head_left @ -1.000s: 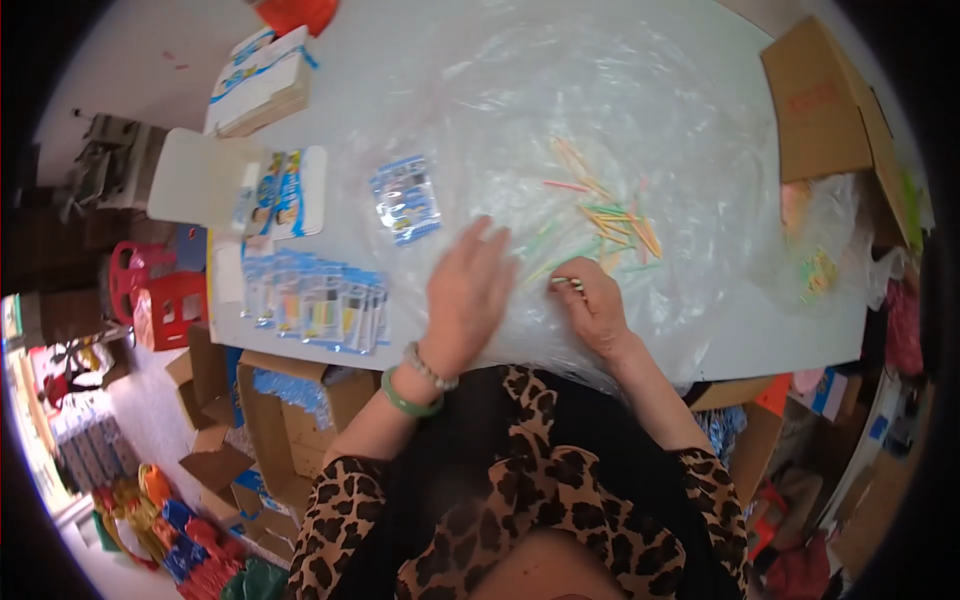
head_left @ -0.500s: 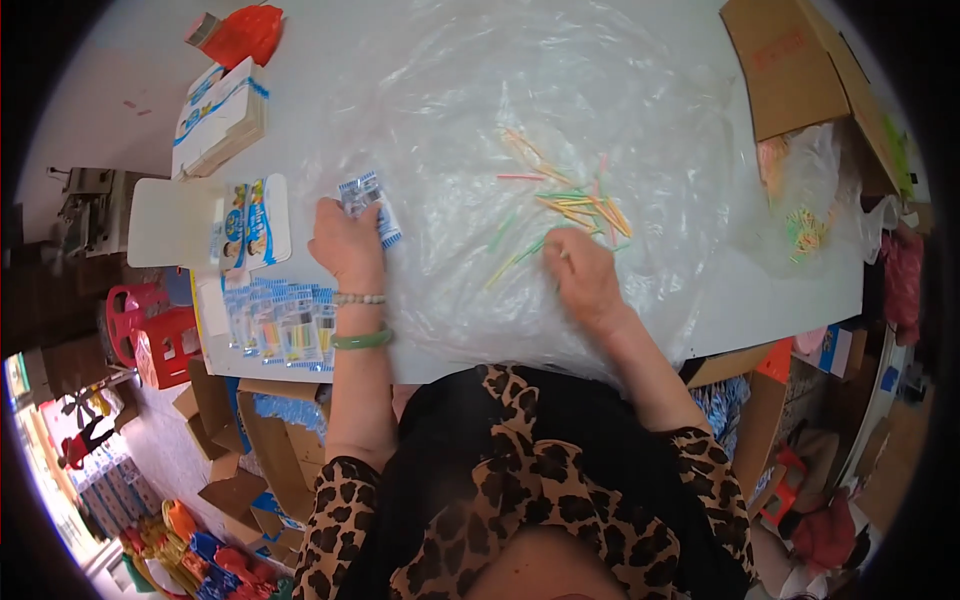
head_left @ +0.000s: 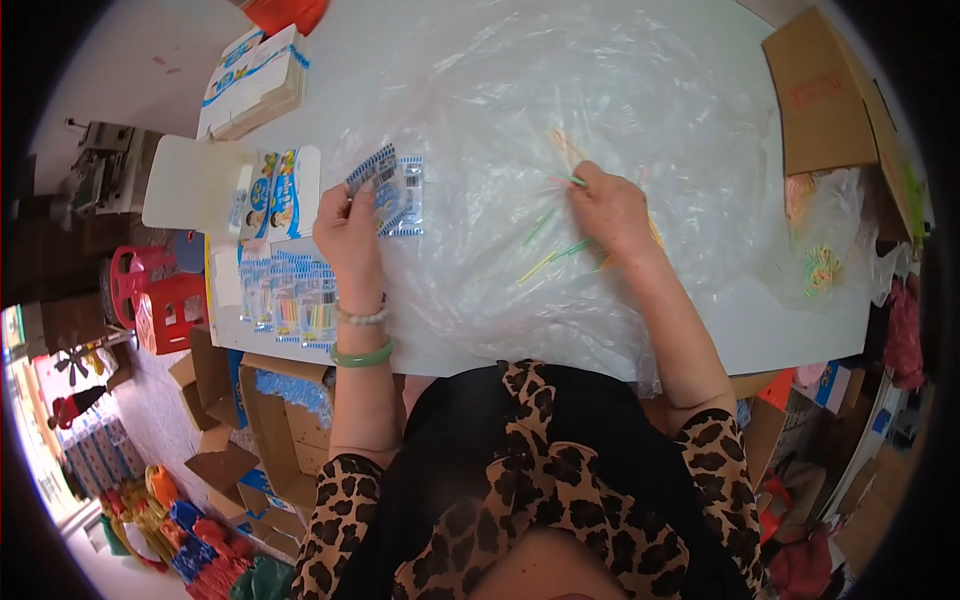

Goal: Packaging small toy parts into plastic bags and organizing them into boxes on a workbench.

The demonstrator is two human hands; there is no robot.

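My left hand (head_left: 347,232) is closed on a small clear packet (head_left: 376,172) with blue-striped ends, lifted and tilted. A similar packet (head_left: 411,205) lies partly beneath it. My right hand (head_left: 612,208) is pinched over a loose heap of thin coloured sticks (head_left: 566,150) on a clear plastic sheet (head_left: 470,290). A short green piece pokes out at its fingertips, while the hand hides much of the heap. Between the hands and my body, a few green and yellow sticks (head_left: 538,266) lie loose.
An open white box (head_left: 190,190) with blue packs stands at the left, near overlapping filled packets (head_left: 288,305). Behind it is a stack of flat cartons (head_left: 262,85). At the right are a cardboard box (head_left: 822,110) and a clear bag (head_left: 825,235) of sticks.
My left hand has raised one packet, showing another beneath it. My right hand has moved farther out over the heap, and a green stick now shows at its fingertips. The whole view has shifted slightly.
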